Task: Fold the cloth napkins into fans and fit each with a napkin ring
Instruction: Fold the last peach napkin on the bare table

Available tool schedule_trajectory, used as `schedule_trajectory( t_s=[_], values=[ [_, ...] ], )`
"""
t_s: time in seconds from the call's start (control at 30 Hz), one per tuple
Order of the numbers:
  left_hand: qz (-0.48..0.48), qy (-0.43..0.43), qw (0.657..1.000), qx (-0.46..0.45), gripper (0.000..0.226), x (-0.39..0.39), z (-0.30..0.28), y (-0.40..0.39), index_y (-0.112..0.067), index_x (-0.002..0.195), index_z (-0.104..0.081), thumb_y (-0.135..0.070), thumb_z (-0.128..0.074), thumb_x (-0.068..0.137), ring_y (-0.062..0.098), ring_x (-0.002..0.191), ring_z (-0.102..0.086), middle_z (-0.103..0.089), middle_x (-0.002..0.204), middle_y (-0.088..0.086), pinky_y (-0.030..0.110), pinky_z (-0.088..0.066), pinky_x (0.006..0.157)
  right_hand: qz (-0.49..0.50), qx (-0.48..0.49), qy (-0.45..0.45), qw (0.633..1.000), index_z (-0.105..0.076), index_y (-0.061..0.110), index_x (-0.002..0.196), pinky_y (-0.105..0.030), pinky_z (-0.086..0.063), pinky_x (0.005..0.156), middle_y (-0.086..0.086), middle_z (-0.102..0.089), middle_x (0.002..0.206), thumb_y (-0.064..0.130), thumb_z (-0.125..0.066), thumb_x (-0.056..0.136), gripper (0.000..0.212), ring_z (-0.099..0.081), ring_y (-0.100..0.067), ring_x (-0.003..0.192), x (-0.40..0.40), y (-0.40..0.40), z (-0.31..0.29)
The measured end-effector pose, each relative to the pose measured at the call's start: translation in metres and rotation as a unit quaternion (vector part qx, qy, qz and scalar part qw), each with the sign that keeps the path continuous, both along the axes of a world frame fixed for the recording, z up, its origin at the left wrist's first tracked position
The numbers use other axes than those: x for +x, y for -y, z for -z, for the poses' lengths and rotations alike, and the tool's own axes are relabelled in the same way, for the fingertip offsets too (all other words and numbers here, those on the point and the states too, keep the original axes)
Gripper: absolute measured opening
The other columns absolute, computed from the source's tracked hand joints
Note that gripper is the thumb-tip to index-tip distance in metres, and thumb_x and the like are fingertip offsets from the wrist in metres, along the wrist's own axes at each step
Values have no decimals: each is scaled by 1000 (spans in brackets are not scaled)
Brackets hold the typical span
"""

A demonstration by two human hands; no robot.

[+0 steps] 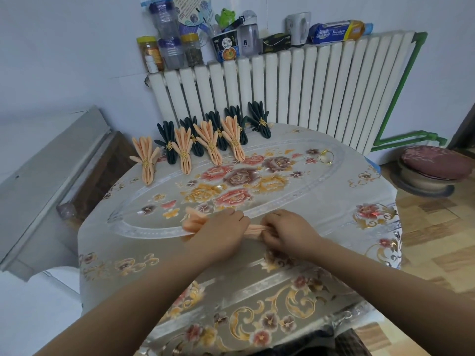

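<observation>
Your round table (321,191), under its flowered cloth, fills the view, with a white radiator (295,86) behind it. Along the far edge lie finished fans, dark green ones (259,122) behind peach ones (208,142), each in a gold ring. Near the front edge your left hand (221,235) lies over the pleated peach napkin (191,222), fingers curled on it (grip partly hidden), while your right hand (288,232) pinches its narrow end. A loose gold napkin ring (327,156) sits well apart, far right.
</observation>
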State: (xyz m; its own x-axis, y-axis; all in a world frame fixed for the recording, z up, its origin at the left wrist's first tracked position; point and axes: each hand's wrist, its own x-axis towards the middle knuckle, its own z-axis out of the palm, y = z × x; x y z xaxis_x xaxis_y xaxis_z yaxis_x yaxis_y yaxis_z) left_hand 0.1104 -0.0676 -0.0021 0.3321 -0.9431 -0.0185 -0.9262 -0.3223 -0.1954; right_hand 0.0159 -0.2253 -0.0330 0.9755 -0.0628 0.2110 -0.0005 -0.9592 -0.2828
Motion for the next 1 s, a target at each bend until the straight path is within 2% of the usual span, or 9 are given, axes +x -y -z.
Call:
schedule_trajectory(
  t_s=[0.1, 0.17, 0.3, 0.37, 0.43, 0.57, 0.7, 0.83, 1.0],
  values=[
    [10, 66, 998, 13, 34, 1, 1, 4, -10, 120, -45, -13, -21, 97, 27, 109, -45, -49, 119, 11, 35, -33, 87, 9, -28, 42, 999, -67, 14, 89, -26, -40, 62, -2, -65, 78, 27, -47, 83, 25, -58, -21, 72, 0, 0, 5],
    [34, 80, 996, -11, 41, 5, 5, 4, -13, 111, -51, -16, -16, 90, 25, 95, -52, -55, 108, 8, 34, -38, 81, 3, -93, 72, 993, -70, 16, 85, -24, -46, 58, 1, -64, 70, 34, -43, 81, 33, -59, -19, 63, -1, 2, 15],
    [71, 94, 993, -21, 22, 22, 12, 1, -20, 87, -57, -21, -36, 82, 18, 66, -52, -58, 79, 0, 30, -42, 61, -13, -139, 71, 988, -72, 14, 93, -23, -48, 58, 2, -64, 71, 42, -40, 81, 44, -59, -18, 63, -5, 4, 23],
    [75, 87, 993, -13, 22, 27, 12, 3, -21, 84, -59, -23, -37, 81, 17, 63, -52, -58, 75, -1, 27, -43, 57, -17, -133, 85, 987, -71, 15, 85, -23, -48, 57, 1, -62, 68, 40, -42, 80, 38, -59, -18, 61, -3, 10, 26],
    [73, 61, 995, -16, 26, 28, 8, 6, -21, 87, -61, -26, -36, 86, 17, 69, -57, -61, 81, -2, 26, -43, 60, -13, -87, 70, 994, -69, 15, 80, -24, -47, 60, 0, -63, 70, 35, -48, 81, 29, -60, -20, 65, -1, 11, 21],
    [8, -38, 999, -34, 24, 33, -9, 26, -19, 111, -58, -33, -46, 96, 18, 102, -49, -54, 112, -2, 28, -31, 75, 29, 7, 56, 998, -68, 12, 103, -31, -40, 79, -6, -66, 95, 26, -58, 89, 22, -57, -25, 91, 6, 31, 8],
    [-55, -75, 992, -83, 24, 45, -28, 62, -20, 109, -63, -35, -54, 94, 20, 98, -53, -57, 107, -2, 29, -33, 69, 64, 54, 85, 993, -72, 14, 101, -32, -44, 77, -5, -68, 90, 29, -69, 82, 25, -60, -28, 87, 18, 67, -6],
    [-92, -73, 990, -76, 20, 64, -37, 97, -19, 105, -64, -32, -55, 94, 21, 98, -55, -58, 107, 0, 31, -38, 73, 184, 123, 105, 969, -67, 18, 114, -28, -43, 83, -4, -61, 108, 43, -67, 82, 40, -58, -20, 99, 29, 110, -12],
    [-119, -68, 988, -78, 22, 92, -41, 142, -18, 105, -65, -34, -55, 94, 22, 99, -57, -59, 109, 0, 34, -43, 77, 339, 80, 76, 934, -49, 16, 134, -34, -44, 90, -11, -47, 128, 27, -64, 85, 52, -49, -28, 113, 52, 180, -9]
  ],
)
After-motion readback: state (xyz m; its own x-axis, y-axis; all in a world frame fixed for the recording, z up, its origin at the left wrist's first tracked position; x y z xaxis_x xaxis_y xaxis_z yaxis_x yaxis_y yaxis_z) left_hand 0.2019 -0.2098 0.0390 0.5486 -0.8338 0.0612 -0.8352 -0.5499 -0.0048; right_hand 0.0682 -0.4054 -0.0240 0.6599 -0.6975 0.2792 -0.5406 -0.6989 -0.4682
